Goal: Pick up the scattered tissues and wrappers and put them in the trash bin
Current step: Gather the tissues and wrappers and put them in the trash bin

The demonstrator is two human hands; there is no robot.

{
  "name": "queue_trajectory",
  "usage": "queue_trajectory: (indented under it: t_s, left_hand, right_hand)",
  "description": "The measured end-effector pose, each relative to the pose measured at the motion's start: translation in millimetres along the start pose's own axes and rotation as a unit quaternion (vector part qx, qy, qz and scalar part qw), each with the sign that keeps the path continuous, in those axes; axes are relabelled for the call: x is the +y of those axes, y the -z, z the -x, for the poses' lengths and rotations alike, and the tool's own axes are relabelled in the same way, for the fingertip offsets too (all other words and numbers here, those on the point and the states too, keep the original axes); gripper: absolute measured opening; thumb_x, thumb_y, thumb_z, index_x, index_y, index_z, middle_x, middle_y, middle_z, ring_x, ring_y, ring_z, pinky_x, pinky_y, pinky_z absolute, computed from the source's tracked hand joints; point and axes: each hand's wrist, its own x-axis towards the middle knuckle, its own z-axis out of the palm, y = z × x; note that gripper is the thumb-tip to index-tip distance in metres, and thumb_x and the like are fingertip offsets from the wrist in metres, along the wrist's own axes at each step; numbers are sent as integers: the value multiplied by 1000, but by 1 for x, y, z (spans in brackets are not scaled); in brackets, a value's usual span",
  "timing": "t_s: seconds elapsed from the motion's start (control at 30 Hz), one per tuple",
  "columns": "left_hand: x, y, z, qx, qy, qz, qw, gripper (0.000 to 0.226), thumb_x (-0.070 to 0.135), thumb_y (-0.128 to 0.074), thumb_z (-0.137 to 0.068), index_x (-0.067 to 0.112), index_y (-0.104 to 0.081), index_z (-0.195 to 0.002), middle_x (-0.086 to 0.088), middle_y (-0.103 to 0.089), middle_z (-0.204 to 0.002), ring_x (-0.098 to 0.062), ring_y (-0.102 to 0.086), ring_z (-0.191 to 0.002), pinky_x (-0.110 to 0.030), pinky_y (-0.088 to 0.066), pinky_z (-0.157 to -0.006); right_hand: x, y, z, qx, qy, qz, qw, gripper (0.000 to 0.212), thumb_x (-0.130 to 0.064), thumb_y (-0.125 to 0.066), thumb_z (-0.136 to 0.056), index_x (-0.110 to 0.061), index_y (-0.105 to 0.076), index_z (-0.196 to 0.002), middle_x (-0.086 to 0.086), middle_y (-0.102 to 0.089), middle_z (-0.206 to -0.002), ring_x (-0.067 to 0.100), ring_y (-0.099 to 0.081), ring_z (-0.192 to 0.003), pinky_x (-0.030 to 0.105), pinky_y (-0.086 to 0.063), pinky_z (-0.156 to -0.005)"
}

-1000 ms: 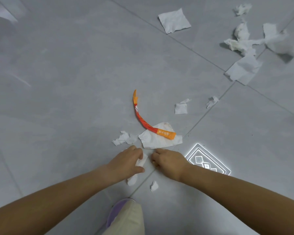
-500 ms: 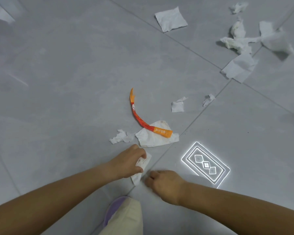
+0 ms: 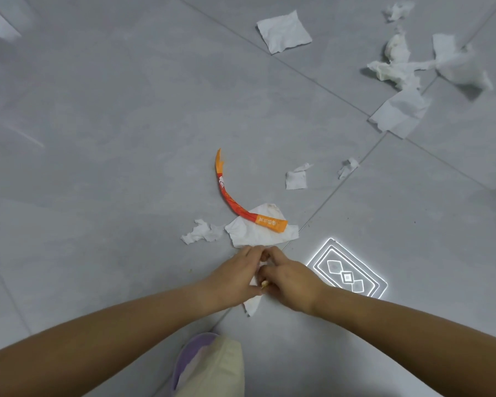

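Litter lies across a grey tiled floor (image 3: 112, 124) — the clean-up looks barely begun, and no trash bin is in sight. Largest is the heap of crumpled tissues (image 3: 395, 71) at far right, with a flat sheet (image 3: 398, 113) just beside it and a square tissue (image 3: 284, 31) apart, farther left. Mid-floor, a curled orange wrapper (image 3: 267, 222) rests one end on a spread tissue (image 3: 255, 236). A torn shred (image 3: 202, 232) lies just beside that tissue's left edge, and two small scraps (image 3: 296, 179) sit off to the right. Nearest the person, the left hand (image 3: 238, 277) has its fingers curled round a white wad (image 3: 251, 306), whose tail hangs out below the palm. The right hand (image 3: 291, 279) is pressed up to it with fingers curled in; whether they pinch the wad or something of their own I cannot tell.

All of it should weigh next to nothing. The tissue is soft and tears readily, so it is best bunched from the middle, not tugged by a corner. The wrapper looks slick and springy, and is likely easiest pinched at its broad printed end.

Half a second ago the right hand was down at the floor, apart from the left; now the two meet. The little scrap that lay below the hands a second ago is gone from view — the rest has not shifted.
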Motion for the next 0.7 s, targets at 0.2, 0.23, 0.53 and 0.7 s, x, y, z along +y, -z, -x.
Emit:
queue_trajectory:
  t_s: [0.2, 0.23, 0.53, 0.7]
  left_hand:
    - [-15, 5, 3, 4, 8, -86, 996, 95, 43, -76, -70, 19, -22, -144, -1, -34, -140, -18, -36, -128, -22, -30, -96]
    - [-14, 6, 3, 6, 9, -91, 996, 96, 46, -75, -69, 19, -22, -144, -1, -34, -140, -18, -35, -129, -22, -29, -97]
    - [54, 35, -20, 61, -54, -45, 996, 96, 58, -74, -63, 25, -27, -141, 7, -37, -136, -10, -35, -126, -24, -33, -101]
    - [134, 62, -52, 74, -137, -82, 984, 96, 66, -68, -63, 32, -25, -141, 14, -33, -134, -3, -35, -120, -17, -31, -92]
  right_hand:
    - [5, -4, -5, -32, -7, -22, 999, 22, -18, -53, -89, -10, -58, -108, 9, -54, -113, 27, -58, -94, 33, -47, -80]
    - [6, -1, -4, -26, -23, -39, 999, 21, -19, -55, -88, -9, -58, -107, 9, -55, -110, 25, -57, -93, 31, -46, -81]
    - [41, 76, 64, 130, -170, -238, 947, 30, -21, -69, -79, -31, -53, -102, -14, -53, -79, -1, -49, -61, 10, -41, -62]
    - [64, 133, 140, 220, -202, -227, 927, 24, -20, -71, -78, -35, -62, -95, -8, -62, -85, 18, -59, -77, 28, -50, -76]
